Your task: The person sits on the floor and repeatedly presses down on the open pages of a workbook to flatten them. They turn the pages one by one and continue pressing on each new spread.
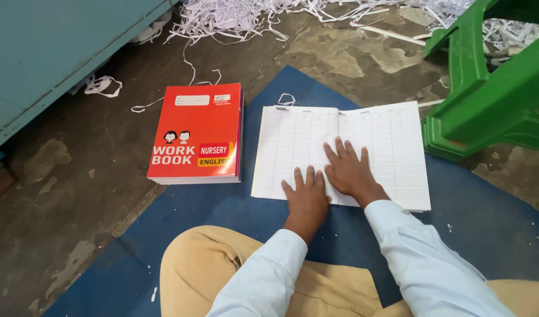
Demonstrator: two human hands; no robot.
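On the blue mat (486, 223) in front of my crossed legs lies an open ruled book (392, 152), pages up. My left hand (306, 196) lies flat on its lower edge near the spine, fingers (298, 176) straight and close together, gripping nothing. My right hand (347, 170) presses flat just beside it, on the fold, fingers spread, also holding nothing; the two hands touch. Left of the book, approx. half on the mat, sits a stack of red workbooks (197, 132). A green plastic stool (486, 88) stands to the right, w/ shredded paper (240, 14) strewn beyond on the floor.
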